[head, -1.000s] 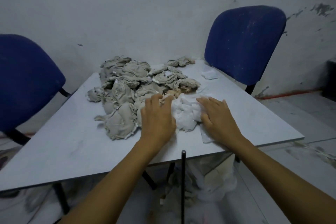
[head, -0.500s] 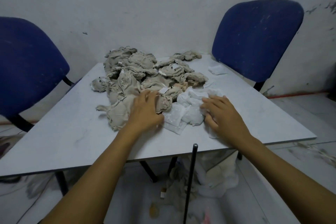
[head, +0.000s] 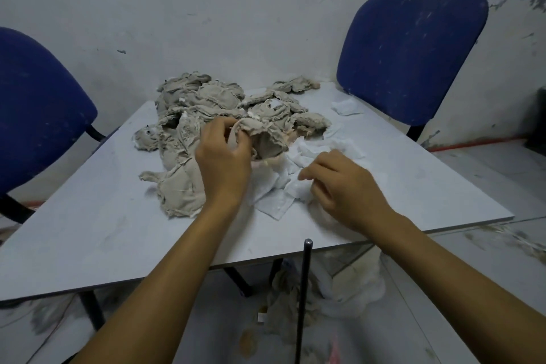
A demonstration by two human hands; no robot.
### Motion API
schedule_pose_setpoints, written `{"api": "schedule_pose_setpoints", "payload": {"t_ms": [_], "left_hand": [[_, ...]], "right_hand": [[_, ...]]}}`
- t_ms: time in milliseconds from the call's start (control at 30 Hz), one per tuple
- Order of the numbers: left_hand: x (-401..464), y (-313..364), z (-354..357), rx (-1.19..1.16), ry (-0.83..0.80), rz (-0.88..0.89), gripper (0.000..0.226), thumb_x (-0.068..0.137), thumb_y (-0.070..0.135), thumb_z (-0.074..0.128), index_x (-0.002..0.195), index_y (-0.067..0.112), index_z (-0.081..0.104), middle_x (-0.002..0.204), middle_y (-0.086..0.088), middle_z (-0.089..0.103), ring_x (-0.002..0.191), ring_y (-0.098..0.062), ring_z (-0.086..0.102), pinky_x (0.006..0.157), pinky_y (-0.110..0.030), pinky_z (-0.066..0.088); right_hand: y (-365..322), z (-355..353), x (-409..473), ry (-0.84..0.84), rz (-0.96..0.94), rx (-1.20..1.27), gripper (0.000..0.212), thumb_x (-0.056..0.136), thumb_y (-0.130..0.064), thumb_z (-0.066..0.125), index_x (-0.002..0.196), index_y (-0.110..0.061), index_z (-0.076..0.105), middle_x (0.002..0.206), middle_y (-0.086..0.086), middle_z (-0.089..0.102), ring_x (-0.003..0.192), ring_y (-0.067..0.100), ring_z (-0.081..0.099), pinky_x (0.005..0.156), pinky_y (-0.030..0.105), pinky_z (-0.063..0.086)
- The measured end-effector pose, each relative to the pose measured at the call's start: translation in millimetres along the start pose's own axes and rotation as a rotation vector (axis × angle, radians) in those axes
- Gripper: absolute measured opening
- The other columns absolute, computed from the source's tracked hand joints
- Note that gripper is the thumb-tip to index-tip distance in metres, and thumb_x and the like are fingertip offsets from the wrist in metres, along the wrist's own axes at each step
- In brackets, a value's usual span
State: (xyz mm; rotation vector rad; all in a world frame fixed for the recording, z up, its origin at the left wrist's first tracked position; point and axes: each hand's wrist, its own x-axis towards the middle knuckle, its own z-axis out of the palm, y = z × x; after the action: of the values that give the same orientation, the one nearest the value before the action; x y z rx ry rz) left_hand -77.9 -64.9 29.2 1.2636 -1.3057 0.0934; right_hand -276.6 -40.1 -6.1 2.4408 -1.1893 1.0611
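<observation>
Pinching with the left hand (head: 224, 162) the frayed rim of a beige fabric piece (head: 266, 139), raised just past the fingertips. Curling the right hand (head: 347, 189) over white cloth (head: 277, 201) directly beneath; cannot tell whether gripped. Best to peel slowly, pinning the white layers. Beyond the left, a beige pile (head: 206, 97). Underneath, a grey table (head: 103, 230); farther out, blue chairs (head: 413, 53) and a scuffed wall (head: 236, 9).
</observation>
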Motion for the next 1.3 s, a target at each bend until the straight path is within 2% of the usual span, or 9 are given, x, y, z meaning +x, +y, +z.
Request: {"api": "schedule_pose_setpoints", "payload": {"t_ms": [67,167,300,400,500,667,833,1033,1300], "left_hand": [[-11.5,10.7,0.6,-0.023,-0.08,0.147,0.009,0.089,0.005,0.06,0.097,0.006,0.063,0.092,-0.004,0.061,0.08,-0.016,0.054,0.069,-0.023,0.044],[-32.5,20.4,-0.2,-0.055,-0.244,0.331,0.013,0.089,0.007,0.06,0.1,0.0,0.063,0.092,-0.011,0.06,0.076,-0.018,0.053,0.066,-0.023,0.044],[-60.0,15.3,-5.5,0.022,-0.516,0.648,0.021,0.087,0.011,0.063,0.104,0.0,0.068,0.098,-0.015,0.06,0.087,-0.027,0.057,0.072,-0.032,0.048],[-62.6,14.2,-9.5,-0.007,-0.697,0.477,0.035,0.089,0.028,0.063,0.117,0.007,0.065,0.114,-0.01,0.053,0.106,-0.022,0.051,0.088,-0.03,0.046],[-58.5,26.9,-13.0,-0.397,-0.81,-0.065,0.044,0.084,0.031,0.059,0.123,0.014,0.05,0.118,-0.003,0.053,0.111,-0.013,0.053,0.096,-0.029,0.047],[-56.2,34.9,-14.6,-1.032,-0.828,-0.605,0.036,0.072,0.001,0.048,0.107,0.01,0.047,0.082,0.002,0.066,0.065,-0.005,0.064,0.06,-0.022,0.051],[-65.5,30.5,-11.8,-1.226,-0.751,-0.791,0.03,0.09,0.002,0.043,0.11,0.002,0.065,0.079,-0.004,0.072,0.078,-0.015,0.067,0.069,-0.024,0.055],[-48.5,11.2,0.8,-0.794,-0.504,-0.798,0.019,0.097,0.018,0.059,0.093,0.003,0.069,0.078,-0.012,0.074,0.07,-0.023,0.071,0.063,-0.031,0.058],[-34.0,-2.2,5.4,-0.579,-0.543,-0.683,0.021,0.1,0.02,0.056,0.118,0.015,0.066,0.118,-0.013,0.07,0.112,-0.034,0.065,0.102,-0.05,0.049]], "right_hand": [[-11.3,3.7,10.3,-0.13,0.212,0.28,0.033,0.095,-0.032,0.043,0.113,-0.023,0.07,0.097,-0.006,0.066,0.085,0.016,0.061,0.065,0.035,0.05],[-23.1,4.1,25.6,-0.192,0.75,1.188,0.041,0.1,-0.052,0.044,0.123,-0.023,0.062,0.111,0.003,0.072,0.089,0.018,0.071,0.066,0.035,0.058],[-17.6,2.3,26.2,0.042,0.819,1.764,0.067,0.088,-0.049,0.061,0.136,-0.004,0.054,0.128,0.021,0.063,0.114,0.035,0.064,0.098,0.048,0.053],[-17.5,0.8,23.8,0.153,0.813,1.386,0.05,0.091,-0.028,0.069,0.135,-0.012,0.055,0.126,0.014,0.067,0.116,0.031,0.065,0.101,0.048,0.052],[-22.9,-0.9,25.4,-0.06,0.666,0.874,0.059,0.096,-0.037,0.06,0.149,-0.025,0.039,0.142,0.005,0.048,0.13,0.02,0.05,0.11,0.044,0.042],[-32.4,-10.5,24.4,-0.257,0.48,0.538,0.07,0.098,-0.059,0.039,0.158,-0.026,0.021,0.154,-0.016,0.011,0.142,0.015,0.018,0.114,0.03,0.023],[-31.9,-22.6,9.5,-0.43,0.37,0.256,0.089,0.084,-0.077,0.008,0.157,-0.027,0.019,0.157,-0.016,0.001,0.144,0.022,0.016,0.111,0.047,0.036],[-28.0,-10.7,-1.2,-0.274,0.177,0.226,0.045,0.101,-0.028,0.052,0.144,-0.018,0.046,0.134,0.0,0.036,0.094,0.015,0.053,0.079,0.044,0.054],[-13.6,-1.4,-2.9,-0.346,0.1,0.035,0.035,0.09,-0.034,0.064,0.12,-0.036,0.046,0.104,-0.006,0.037,0.092,0.015,0.044,0.057,0.033,0.045]]}}
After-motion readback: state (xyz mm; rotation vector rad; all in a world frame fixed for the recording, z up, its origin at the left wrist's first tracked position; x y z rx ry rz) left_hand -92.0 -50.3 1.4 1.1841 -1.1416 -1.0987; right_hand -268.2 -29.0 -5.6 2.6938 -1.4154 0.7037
